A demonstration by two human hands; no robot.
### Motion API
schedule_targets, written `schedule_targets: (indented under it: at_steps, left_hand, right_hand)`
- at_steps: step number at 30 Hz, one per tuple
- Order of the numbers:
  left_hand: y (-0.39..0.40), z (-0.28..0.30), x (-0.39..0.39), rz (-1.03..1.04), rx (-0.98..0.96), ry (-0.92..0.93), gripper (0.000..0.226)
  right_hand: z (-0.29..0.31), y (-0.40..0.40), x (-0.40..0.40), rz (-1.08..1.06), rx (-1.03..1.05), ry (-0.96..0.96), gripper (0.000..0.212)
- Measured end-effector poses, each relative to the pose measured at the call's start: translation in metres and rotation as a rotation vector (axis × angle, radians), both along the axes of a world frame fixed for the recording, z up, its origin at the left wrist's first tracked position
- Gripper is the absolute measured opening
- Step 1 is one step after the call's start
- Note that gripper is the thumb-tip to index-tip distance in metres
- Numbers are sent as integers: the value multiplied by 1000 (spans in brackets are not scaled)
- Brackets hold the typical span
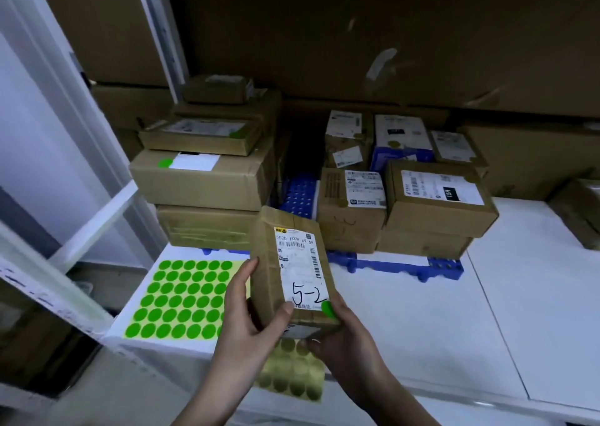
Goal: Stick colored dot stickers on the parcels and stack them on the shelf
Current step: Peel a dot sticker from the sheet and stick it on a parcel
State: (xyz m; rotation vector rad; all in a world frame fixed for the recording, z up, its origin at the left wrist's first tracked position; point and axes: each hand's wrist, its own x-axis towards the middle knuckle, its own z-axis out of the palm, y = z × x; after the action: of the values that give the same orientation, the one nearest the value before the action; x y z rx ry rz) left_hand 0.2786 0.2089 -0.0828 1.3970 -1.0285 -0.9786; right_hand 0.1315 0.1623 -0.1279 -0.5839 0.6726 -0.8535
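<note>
Two hands (pixel 256 321) grip one parcel (pixel 292 276); one green dot (pixel 328 309).

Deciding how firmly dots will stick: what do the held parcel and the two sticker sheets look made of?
Held parcel: looks like brown corrugated cardboard, matte, wrapped in glossy clear tape that shows as shiny bands; white paper label. Green sticker sheet: probably paper dots, flat colour, on yellowish backing. Gold sticker sheet: dots with a dull metallic sheen, possibly foil-coated paper.

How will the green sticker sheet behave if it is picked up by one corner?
The green sticker sheet looks like thin paper lying flat on the shelf, so it will probably be floppy and bend. It is likely very light. Its glossy backing may slide easily if pushed.
</note>
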Motion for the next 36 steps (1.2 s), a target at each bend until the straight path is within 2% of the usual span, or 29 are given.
schedule_targets:
  at_steps: [8, 14, 19, 24, 27, 31, 36]
  left_hand:
    - [-17, 16, 9, -62, -118, -540, 65]
    - [-43, 24, 21, -129, -150, -904, 81]
    - [-69, 36, 26, -254, -52, -1237, 93]
    - [-104, 50, 25, -322, 3, -1540, 97]
    - [-121, 64, 22, -388, 13, -1643, 87]
    - [-138, 78, 20, -446, 45, -1732, 57]
    - [-163, 82, 15, -431, 75, -1767, 54]
  right_hand:
    - [-4, -31, 16, 90, 31, 95, 37]
    - [2, -62, 30, 109, 91, 121, 36]
    - [9, -81, 41, 51, 157, 113, 35]
    - [14, -100, 54, -48, 268, 92, 23]
    - [16, -112, 61, -112, 285, 104, 23]
    - [24, -122, 67, -158, 303, 124, 32]
    - [32, -129, 71, -181, 211, 115, 34]
